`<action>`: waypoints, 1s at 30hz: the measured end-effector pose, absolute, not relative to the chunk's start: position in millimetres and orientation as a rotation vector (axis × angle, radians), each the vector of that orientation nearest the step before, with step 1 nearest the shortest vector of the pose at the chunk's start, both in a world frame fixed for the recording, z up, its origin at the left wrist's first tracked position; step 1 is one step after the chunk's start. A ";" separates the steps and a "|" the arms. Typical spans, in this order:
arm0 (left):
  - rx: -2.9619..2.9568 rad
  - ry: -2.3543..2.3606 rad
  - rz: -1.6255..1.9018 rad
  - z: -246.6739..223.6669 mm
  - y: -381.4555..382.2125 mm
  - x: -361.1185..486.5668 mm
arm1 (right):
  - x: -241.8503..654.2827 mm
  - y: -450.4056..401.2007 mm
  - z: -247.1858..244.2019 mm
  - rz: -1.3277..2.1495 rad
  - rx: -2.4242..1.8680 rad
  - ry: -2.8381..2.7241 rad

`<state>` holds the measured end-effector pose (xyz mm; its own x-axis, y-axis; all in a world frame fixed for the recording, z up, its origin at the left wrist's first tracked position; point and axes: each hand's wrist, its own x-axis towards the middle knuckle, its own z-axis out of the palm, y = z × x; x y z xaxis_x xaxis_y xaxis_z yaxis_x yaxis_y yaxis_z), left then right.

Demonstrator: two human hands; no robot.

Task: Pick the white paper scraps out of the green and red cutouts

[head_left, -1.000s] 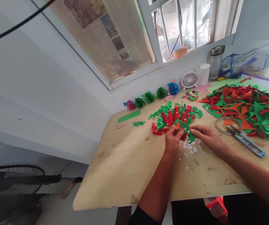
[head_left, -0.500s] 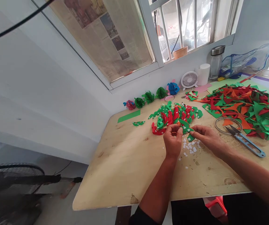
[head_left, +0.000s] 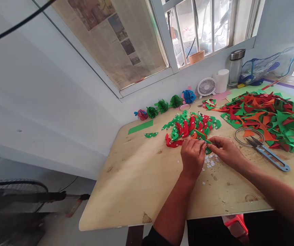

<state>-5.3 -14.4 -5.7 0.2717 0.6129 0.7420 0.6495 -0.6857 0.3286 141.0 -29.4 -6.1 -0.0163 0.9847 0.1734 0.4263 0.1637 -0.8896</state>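
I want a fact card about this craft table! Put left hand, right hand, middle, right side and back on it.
Left hand: the hand pinches a green piece
Right hand: the hand has fingertips on the same piece
Middle: red and green cutouts heaped behind the hands; white bits close by
Right side: pile of scraps; snips and a ring in front
Back: small fan, bottle
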 end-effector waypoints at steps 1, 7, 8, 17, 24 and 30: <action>-2.474 -1.221 -1.387 -5.0 -14.5 -5.7 | 141.2 -29.3 -7.2 0.799 -1.398 -1.600; -2.478 -1.200 -1.264 -2.3 -16.1 -5.4 | 140.0 -31.3 -7.0 0.671 -1.458 -1.661; -2.478 -1.196 -1.251 -2.4 -16.2 -5.1 | 139.7 -31.7 -6.4 0.656 -1.469 -1.661; -2.511 -1.248 -1.260 -4.7 -16.0 -3.8 | 139.9 -31.8 -6.8 0.671 -1.485 -1.695; -2.531 -1.300 -1.366 -5.1 -15.1 -4.1 | 141.3 -30.6 -9.0 0.695 -1.467 -1.678; -2.554 -1.307 -1.372 -3.7 -15.5 -4.4 | 141.8 -29.8 -8.7 0.704 -1.471 -1.661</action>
